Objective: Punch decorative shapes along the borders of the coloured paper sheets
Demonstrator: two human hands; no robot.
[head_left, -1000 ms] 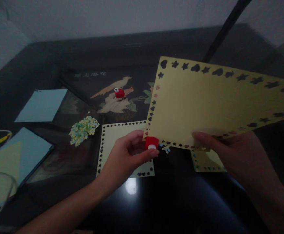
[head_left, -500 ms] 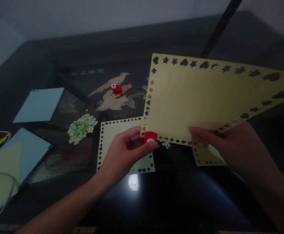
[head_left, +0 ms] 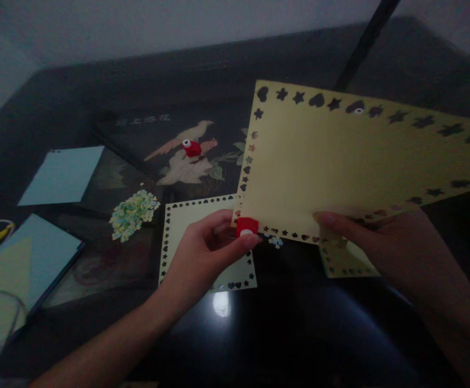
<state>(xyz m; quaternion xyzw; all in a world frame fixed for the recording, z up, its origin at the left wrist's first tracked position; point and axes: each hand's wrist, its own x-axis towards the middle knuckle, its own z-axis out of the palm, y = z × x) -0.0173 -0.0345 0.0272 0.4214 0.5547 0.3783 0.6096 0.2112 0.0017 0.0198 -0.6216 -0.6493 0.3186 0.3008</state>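
Note:
My left hand [head_left: 208,250] grips a small red punch [head_left: 247,227] between thumb and fingers, and the punch sits on the lower left corner of a raised yellow sheet [head_left: 331,161]. Heart, star and flower holes run along the sheet's edges. At its lower edge my right hand [head_left: 384,237] pinches the sheet, thumb in front and fingers hidden behind. Under the left hand lies a pale sheet [head_left: 176,237] with a punched border. Part of another punched sheet [head_left: 350,258] shows below the raised one.
A second red punch [head_left: 191,148] stands on the dark table [head_left: 97,334], over a bird picture. Left of it are a heap of paper bits [head_left: 133,215], a blue sheet [head_left: 63,175], more blue and yellow sheets [head_left: 53,253] and a white cable [head_left: 4,293].
The raised yellow sheet has tilted a little, its upper left corner shifting up and slightly right. Both hands keep their holds.

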